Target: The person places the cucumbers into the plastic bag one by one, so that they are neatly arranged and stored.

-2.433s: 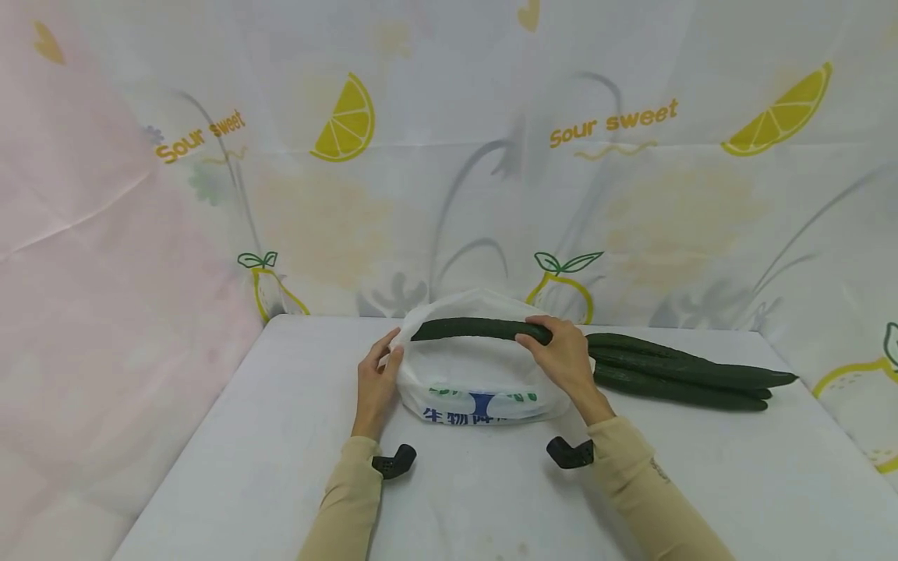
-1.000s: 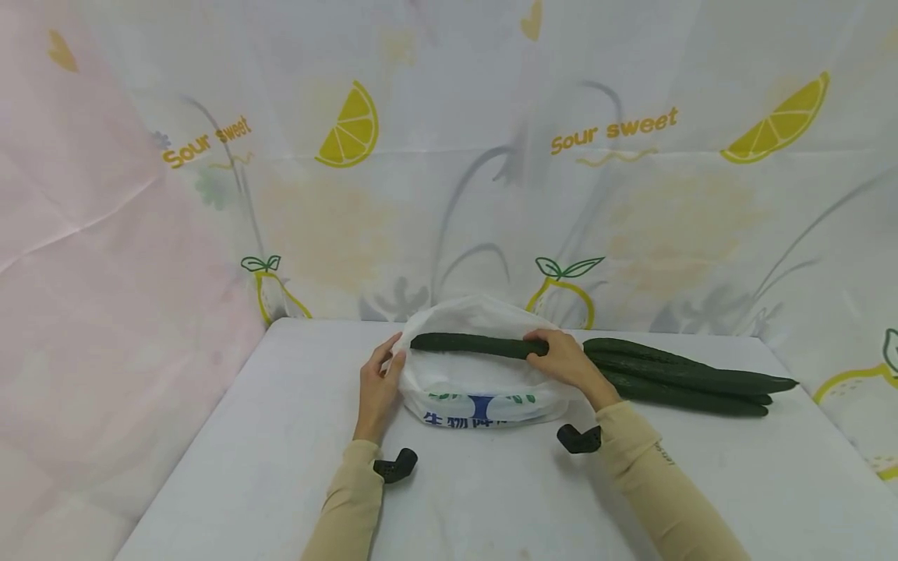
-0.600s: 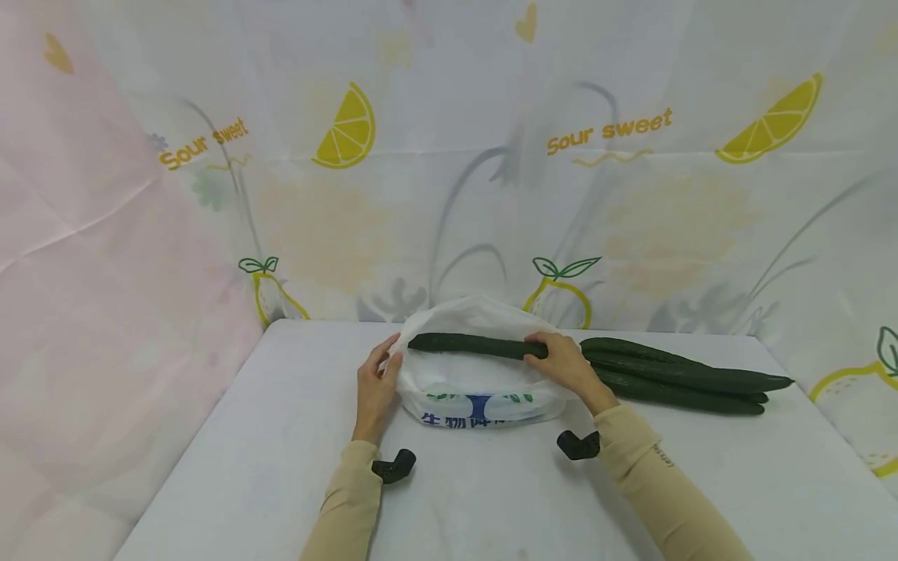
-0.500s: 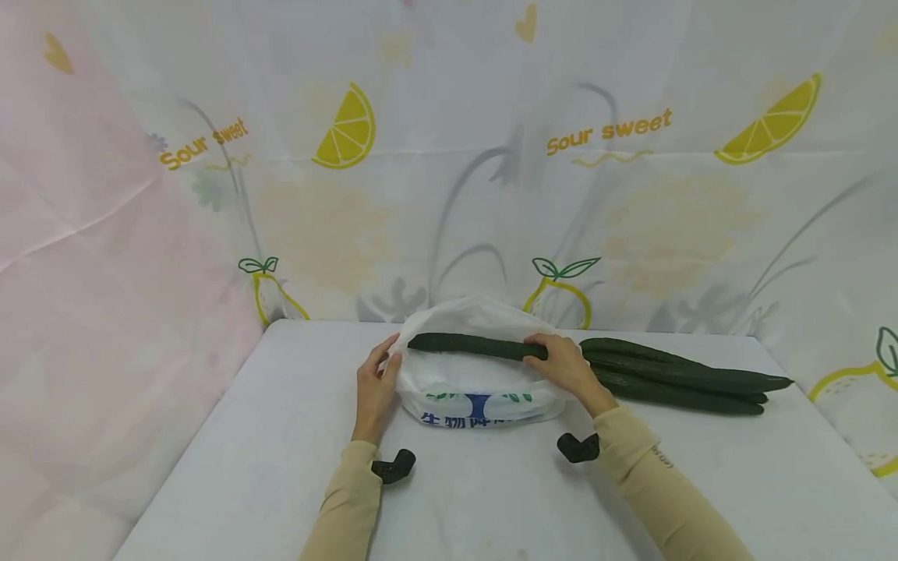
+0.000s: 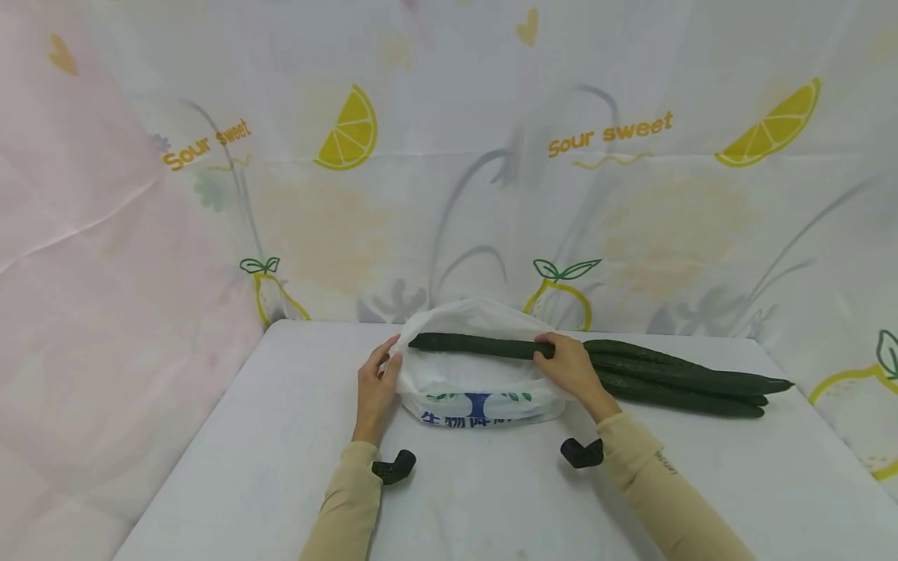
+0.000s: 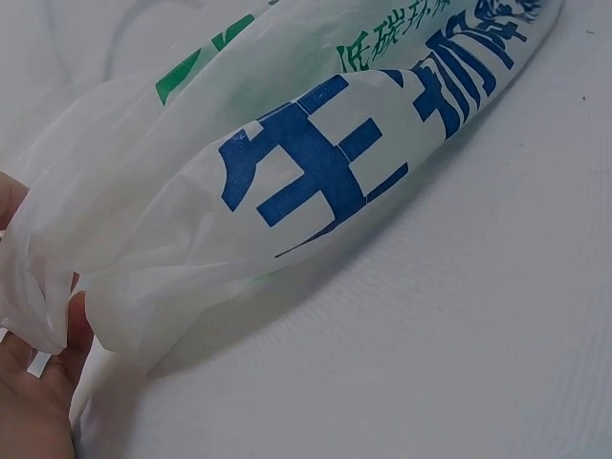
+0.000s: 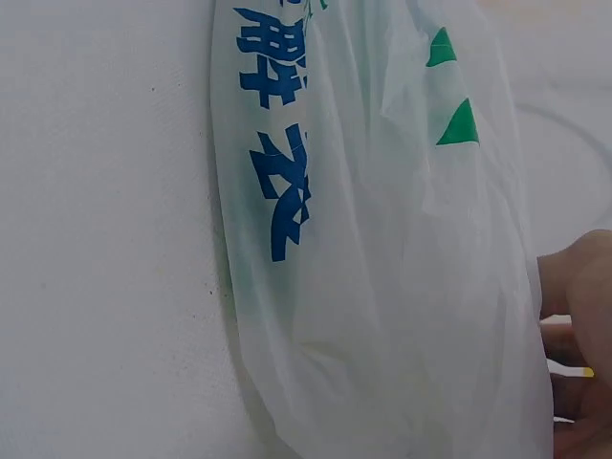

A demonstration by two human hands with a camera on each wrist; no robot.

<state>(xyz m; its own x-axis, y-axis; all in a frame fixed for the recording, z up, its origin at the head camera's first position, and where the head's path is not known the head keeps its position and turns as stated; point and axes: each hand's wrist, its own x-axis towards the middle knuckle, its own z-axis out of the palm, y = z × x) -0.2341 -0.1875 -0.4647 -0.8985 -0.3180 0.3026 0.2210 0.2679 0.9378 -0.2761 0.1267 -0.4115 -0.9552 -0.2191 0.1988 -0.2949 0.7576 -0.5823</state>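
Note:
A dark green cucumber [image 5: 477, 345] lies lengthwise inside the mouth of a white plastic bag [image 5: 484, 378] with blue and green print. My right hand [image 5: 571, 370] has its thumb and fingers on either side of the cucumber's right end, at the bag's right edge. At the opposite edge, my left hand [image 5: 377, 386] pinches the bag's rim and keeps it spread. The left wrist view shows the gathered plastic between the left fingers [image 6: 78, 330]. In the right wrist view, the right fingers [image 7: 569, 339] are partly hidden behind the bag.
To the right of the bag, more long cucumbers [image 5: 673, 375] lie side by side on the white table [image 5: 477, 499]. A printed cloth [image 5: 449, 195] hangs along the table's back edge. Black wrist devices [image 5: 394, 467] jut inward from both sleeves.
Over the last couple of seconds the cucumber has come down lower in the bag. Since half a second ago my right hand has shifted slightly right along it. The left hand stays put.

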